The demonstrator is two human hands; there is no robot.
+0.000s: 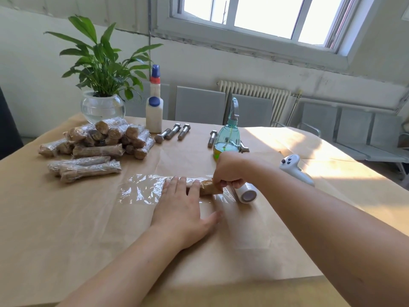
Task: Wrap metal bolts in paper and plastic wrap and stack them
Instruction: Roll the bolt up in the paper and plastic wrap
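Many wrapped bolts [95, 145] already sit heaped at upper left of the head view, while several bare bolts [173, 131] wait at upper centre, so the job looks well past halfway. At centre frame a paper-wrapped bolt [210, 189] lies on a sheet of plastic wrap [141, 189], its long axis running left to right. The left hand [181, 209] presses flat on it, fingers straight; the right hand [230, 171] pinches its right end, beside the wrap roll [246, 192].

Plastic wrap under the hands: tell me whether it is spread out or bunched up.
Spread out. The plastic wrap lies flat as a sheet on the brown paper, with the paper-wrapped bolt lying on it.
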